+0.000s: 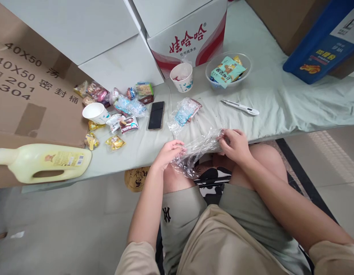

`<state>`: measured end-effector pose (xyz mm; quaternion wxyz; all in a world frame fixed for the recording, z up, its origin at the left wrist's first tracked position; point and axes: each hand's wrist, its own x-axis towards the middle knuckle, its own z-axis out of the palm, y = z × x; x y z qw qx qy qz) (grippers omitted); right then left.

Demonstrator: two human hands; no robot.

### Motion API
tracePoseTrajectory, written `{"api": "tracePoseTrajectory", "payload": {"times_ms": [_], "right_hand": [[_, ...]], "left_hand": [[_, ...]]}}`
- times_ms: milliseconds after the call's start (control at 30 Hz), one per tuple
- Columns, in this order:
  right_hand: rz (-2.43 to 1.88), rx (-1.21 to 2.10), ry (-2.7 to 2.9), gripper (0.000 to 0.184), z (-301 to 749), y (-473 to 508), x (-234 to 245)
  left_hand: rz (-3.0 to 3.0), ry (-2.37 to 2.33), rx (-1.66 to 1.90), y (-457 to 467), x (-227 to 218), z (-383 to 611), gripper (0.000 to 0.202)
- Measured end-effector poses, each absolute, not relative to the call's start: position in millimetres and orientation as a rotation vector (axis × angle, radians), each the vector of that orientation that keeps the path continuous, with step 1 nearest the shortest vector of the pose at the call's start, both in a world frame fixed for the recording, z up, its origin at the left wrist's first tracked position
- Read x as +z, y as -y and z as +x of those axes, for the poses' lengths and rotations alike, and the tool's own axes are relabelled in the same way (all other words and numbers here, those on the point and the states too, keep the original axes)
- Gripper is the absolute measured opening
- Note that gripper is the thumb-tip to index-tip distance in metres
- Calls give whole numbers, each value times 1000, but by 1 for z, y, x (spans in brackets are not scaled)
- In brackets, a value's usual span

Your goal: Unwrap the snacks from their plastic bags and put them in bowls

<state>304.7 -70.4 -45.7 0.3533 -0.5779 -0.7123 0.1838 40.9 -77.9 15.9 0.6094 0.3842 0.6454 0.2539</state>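
Observation:
A crinkled sheet of clear plastic film [201,147] is stretched between my two hands over my lap, at the front edge of the cloth-covered surface. My left hand [169,153] pinches its left end, and my right hand [235,145] grips the right end with curled fingers. Just beyond the film lies a clear-wrapped snack packet [186,111] with blue and brown print. To its left is a black phone [156,115]; to its right, a white utility knife [240,107].
Wrapped snacks [128,105] pile up at left around a paper cup [95,113]. Another paper cup [182,78] and a clear bowl [247,68] of packets stand behind. A yellow jug [31,162] lies left. Cartons [191,42] and a blue container [311,49] line the back.

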Motion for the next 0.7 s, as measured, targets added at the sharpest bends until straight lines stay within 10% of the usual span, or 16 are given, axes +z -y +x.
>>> {"api": "tracePoseTrajectory", "payload": {"times_ms": [300, 567, 700], "right_hand": [[-1512, 492, 1845, 13, 305, 70, -44], [-1511, 482, 1847, 15, 306, 70, -44], [-1503, 512, 1841, 14, 306, 70, -45]], "left_hand": [[1247, -1510, 332, 94, 57, 24, 66], [1367, -1824, 1171, 84, 42, 18, 25], [1939, -1611, 883, 105, 43, 22, 44]]}}
